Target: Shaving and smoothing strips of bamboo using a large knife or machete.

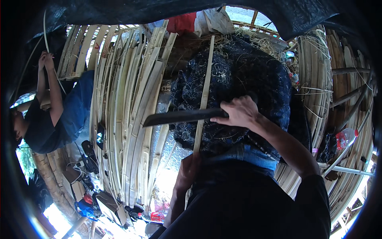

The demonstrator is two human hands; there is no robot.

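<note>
Bamboo in the left grip (188,171): closed around the near end of a pale strip (206,89), running lengthwise away and slightly rightward over patterned cloth (225,69). Clasping a dark knife (179,117) by its handle in the right grip (240,112), crossing nearly square beyond the left, tip leftward. Cannot tell whether touching the strip.

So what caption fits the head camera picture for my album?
Right hand holding a long dark blade over a pale strip held in the left hand.
</note>
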